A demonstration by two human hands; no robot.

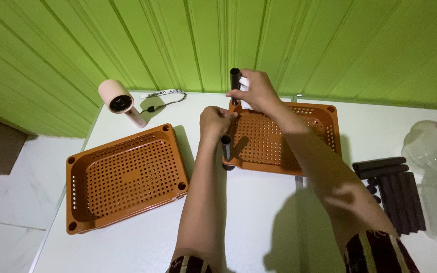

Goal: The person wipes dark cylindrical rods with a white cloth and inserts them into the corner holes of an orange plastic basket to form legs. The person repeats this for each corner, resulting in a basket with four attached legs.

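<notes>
Fingers of right hand (259, 91): closed around a black tube (234, 81), held upright at the far-left corner of the right orange perforated tray (324, 131). Left hand (216, 121): fingertips pinched at that tray's left rim. One tube (226, 147) already standing in the near-left corner socket. Remaining: second tray (127, 177) untouched, sockets vacant; stack of black tubes (398, 194) at right. Pink handheld dryer (120, 101) behind.

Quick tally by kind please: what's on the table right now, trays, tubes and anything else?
Orange perforated trays: 2
Black tubes stood in tray corners: 2
Pile of loose black tubes: 1, tubes uncountable
Pink hair dryer: 1
Clear plastic bag: 1
Total: 7
</notes>
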